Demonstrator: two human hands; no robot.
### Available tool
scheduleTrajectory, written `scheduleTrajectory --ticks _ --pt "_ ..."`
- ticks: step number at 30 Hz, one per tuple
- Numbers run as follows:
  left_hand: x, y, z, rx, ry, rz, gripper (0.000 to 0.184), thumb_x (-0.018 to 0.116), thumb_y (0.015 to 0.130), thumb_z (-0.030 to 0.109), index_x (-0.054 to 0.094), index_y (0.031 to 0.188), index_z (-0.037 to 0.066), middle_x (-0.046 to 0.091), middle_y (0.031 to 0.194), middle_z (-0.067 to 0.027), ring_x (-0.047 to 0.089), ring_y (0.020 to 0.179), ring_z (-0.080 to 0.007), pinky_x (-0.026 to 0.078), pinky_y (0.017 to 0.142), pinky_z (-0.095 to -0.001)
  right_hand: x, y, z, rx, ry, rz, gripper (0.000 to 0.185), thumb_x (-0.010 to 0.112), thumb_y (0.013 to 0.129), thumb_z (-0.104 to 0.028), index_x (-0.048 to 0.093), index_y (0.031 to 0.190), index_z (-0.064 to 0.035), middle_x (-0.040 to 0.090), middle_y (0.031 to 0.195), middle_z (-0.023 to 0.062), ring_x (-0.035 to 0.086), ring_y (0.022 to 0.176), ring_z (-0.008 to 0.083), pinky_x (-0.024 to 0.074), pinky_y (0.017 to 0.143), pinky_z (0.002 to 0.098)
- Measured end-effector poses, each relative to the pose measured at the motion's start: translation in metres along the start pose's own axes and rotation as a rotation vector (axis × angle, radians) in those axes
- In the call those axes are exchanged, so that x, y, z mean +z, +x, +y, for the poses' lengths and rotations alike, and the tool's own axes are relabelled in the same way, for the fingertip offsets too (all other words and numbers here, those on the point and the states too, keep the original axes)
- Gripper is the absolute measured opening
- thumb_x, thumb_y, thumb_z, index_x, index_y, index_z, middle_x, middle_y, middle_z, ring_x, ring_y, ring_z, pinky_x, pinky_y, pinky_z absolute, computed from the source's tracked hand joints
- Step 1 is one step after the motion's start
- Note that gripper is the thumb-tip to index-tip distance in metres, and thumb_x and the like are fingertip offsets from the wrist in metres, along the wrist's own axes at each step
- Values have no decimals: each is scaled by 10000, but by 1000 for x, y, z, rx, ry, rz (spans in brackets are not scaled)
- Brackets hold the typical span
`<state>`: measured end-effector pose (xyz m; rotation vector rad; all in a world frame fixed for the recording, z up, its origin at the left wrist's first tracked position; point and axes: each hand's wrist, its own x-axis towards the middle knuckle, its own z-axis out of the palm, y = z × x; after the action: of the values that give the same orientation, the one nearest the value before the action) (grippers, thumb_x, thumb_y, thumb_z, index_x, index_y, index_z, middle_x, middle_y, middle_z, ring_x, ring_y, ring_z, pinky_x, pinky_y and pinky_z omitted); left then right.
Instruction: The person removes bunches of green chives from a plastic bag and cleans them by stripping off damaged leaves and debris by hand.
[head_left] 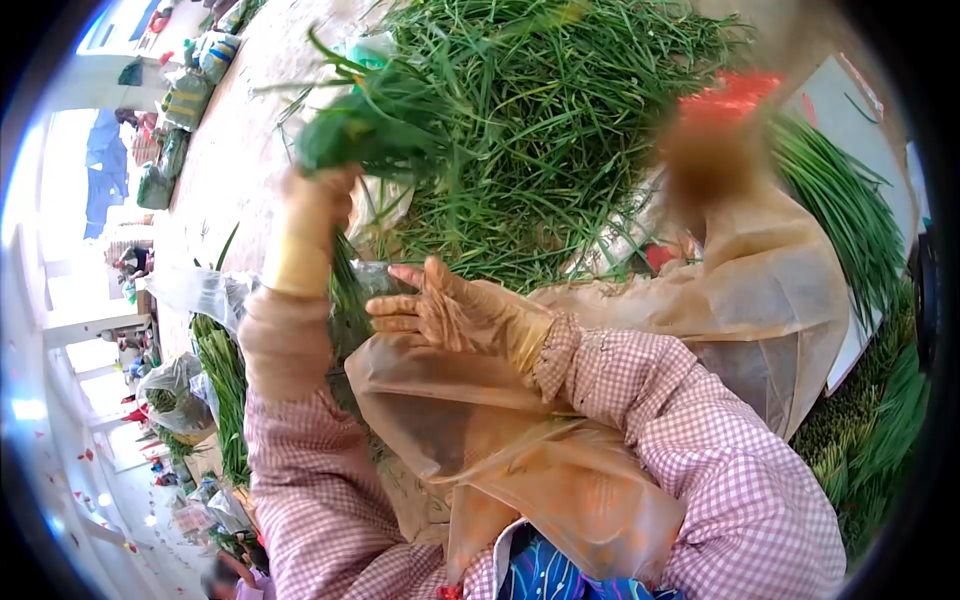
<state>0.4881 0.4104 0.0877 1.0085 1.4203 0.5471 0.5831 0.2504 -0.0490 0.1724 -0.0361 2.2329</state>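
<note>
My left hand (322,200), blurred by motion, is closed round a bunch of chives (385,130) raised at the upper left. Green leaves spill from the fist over the edge of a large loose heap of chives (540,120). Below the heap, my right hand (450,312) points left with fingers apart and thumb up, holding nothing. It wears a thin yellowish glove. Both forearms are in pink checked sleeves. Under my right hand, a translucent brown plastic apron (430,400) covers my lap.
Straight-laid chives (840,200) lie on a pale board (825,100) at the right, with more greens (870,440) below. A red item (730,98) sits near a blurred brown shape I cannot make out. Stuffed sacks (187,98) and a distant person (238,578) are at left.
</note>
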Motion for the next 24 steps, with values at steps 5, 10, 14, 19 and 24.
scheduleTrajectory --ticks 5,10,14,19,24 --pt "26 -71 -60 676 745 158 552 652 785 104 464 1295 13 641 1068 -226 623 1029 -310 493 843 -360 -1 17 -18 -305 56 81 819 563 821 -641 323 1378 -91 496 1260 145 584 1032 282 540 847 396" --pt "19 -155 -89 490 1087 135 759 622 803 93 227 1449 41 599 1109 -291 580 1042 -440 485 844 -445 -10 -18 -36 -475 -192 276 656 587 856 -560 465 1304 -97 573 1196 113 582 1050 232 532 855 388" --pt "-15 -200 -113 401 1029 -12 809 611 802 64 158 1472 50 593 1129 -284 562 1047 -456 486 843 -445 -41 11 -36 -737 -110 719 689 769 792 -252 405 1332 -24 600 1149 141 579 1071 260 479 928 355" --pt "-62 -240 -147 194 722 -54 754 658 803 27 272 1451 40 573 1263 -177 565 1140 -241 447 928 -335 -31 24 -56 -612 -804 700 197 622 917 -218 597 920 -22 607 843 86 567 838 146 468 737 288" --pt "-78 -256 -166 111 664 -20 687 676 818 60 332 1410 3 580 1242 -136 558 1085 -170 440 936 -309 -66 18 -140 -731 -1522 1027 260 582 923 -269 618 961 -14 644 811 100 593 748 221 496 740 346"
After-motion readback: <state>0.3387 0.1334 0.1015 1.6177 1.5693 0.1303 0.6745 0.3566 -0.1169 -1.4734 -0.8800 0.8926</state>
